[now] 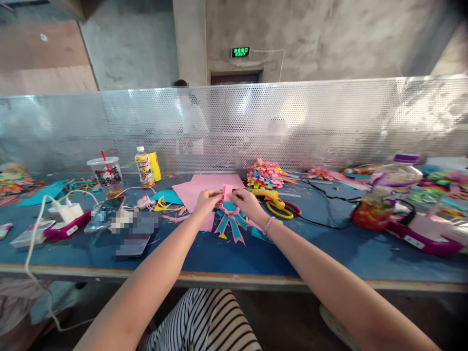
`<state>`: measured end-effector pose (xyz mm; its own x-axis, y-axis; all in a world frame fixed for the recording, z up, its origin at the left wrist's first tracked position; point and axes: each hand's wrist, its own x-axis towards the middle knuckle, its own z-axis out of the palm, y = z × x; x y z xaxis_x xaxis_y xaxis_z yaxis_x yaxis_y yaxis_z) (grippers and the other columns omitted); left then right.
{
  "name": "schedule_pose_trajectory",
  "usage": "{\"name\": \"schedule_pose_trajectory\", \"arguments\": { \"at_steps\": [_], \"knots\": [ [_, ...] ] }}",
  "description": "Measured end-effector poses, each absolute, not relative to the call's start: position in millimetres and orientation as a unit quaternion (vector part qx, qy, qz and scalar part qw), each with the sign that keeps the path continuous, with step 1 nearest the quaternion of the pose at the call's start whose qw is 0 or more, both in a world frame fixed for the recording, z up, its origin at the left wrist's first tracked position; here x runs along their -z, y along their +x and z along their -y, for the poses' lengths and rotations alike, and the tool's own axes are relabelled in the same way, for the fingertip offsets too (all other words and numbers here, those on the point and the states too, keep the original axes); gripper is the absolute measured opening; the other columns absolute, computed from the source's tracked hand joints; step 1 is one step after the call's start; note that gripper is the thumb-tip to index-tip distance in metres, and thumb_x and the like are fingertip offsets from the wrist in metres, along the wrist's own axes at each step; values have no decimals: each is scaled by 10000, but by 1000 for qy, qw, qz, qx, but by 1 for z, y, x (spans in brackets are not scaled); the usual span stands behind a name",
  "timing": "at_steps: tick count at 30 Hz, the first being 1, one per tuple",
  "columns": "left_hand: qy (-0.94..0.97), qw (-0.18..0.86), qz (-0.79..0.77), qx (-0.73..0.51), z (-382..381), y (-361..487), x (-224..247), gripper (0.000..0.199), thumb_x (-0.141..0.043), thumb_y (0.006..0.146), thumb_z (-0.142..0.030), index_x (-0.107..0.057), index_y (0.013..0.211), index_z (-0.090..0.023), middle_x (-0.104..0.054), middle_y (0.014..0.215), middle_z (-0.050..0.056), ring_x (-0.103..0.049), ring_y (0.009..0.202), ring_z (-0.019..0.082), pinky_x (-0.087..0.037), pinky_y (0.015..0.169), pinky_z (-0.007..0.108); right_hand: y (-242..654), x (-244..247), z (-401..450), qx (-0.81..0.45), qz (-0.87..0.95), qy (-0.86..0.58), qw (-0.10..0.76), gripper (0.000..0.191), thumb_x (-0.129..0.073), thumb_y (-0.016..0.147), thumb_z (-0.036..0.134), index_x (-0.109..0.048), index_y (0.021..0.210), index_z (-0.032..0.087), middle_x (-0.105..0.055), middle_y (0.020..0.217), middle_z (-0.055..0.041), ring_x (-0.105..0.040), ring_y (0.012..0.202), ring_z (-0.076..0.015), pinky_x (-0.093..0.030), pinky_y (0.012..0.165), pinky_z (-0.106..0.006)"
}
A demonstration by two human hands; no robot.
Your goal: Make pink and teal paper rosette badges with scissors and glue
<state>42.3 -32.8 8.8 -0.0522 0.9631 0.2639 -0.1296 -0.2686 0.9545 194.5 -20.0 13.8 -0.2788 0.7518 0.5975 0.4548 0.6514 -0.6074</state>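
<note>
My left hand [208, 201] and my right hand [248, 201] are close together over the blue table, fingers pinched on a small pink paper piece [227, 191] held up between them. Just below lie blue paper strips with pink edges [234, 226], spread like a fan; whether they are joined to the pink piece, I cannot tell. Pink paper sheets [192, 187] lie flat behind my left hand. To the right of my right hand rests a pair of yellow-handled scissors [275, 201]. Behind it sits a bundle of pink, blue and yellow folded paper [265, 174].
On the left stand a plastic cup with a red straw [106, 173] and a drink bottle [144, 168], near a dark tablet-like device [135, 239] and a magenta power strip [68, 229]. A jug [376, 209] and black cable are at right. A perforated metal screen [234, 131] borders the back.
</note>
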Motion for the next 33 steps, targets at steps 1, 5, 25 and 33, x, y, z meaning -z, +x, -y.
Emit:
{"name": "schedule_pose_trajectory", "arguments": {
  "at_steps": [1, 5, 25, 33],
  "knots": [
    [523, 450, -399, -604, 32, 42, -8, 187, -670, 582, -254, -631, 713, -127, -603, 601, 3, -573, 566, 112, -483, 540, 232, 195, -14, 20, -172, 778, -391, 461, 289, -483, 784, 393, -510, 606, 168, -478, 558, 4, -429, 523, -109, -335, 514, -239],
    [539, 444, -390, -600, 28, 41, -4, 192, -673, 605, -273, -634, 722, -126, -610, 606, 10, -580, 577, 124, -495, 561, 258, 195, -15, 20, -217, 759, -410, 457, 343, -488, 765, 468, -528, 616, 161, -475, 532, 5, -421, 495, -109, -320, 480, -240],
    [602, 406, -370, -579, 24, 40, -3, 126, -629, 663, -248, -630, 698, -126, -595, 625, 0, -566, 573, 98, -501, 553, 222, 198, -7, 6, -228, 744, -409, 476, 417, -592, 661, 572, -517, 608, 165, -467, 539, 15, -397, 502, -101, -301, 471, -240],
    [609, 395, -406, -555, 24, 43, -5, 97, -565, 715, -170, -637, 761, -124, -614, 660, 14, -566, 558, 103, -503, 567, 250, 197, -5, 5, -284, 746, -355, 487, 389, -603, 679, 536, -454, 625, 180, -432, 550, 34, -392, 521, -98, -307, 485, -236]
  ]
}}
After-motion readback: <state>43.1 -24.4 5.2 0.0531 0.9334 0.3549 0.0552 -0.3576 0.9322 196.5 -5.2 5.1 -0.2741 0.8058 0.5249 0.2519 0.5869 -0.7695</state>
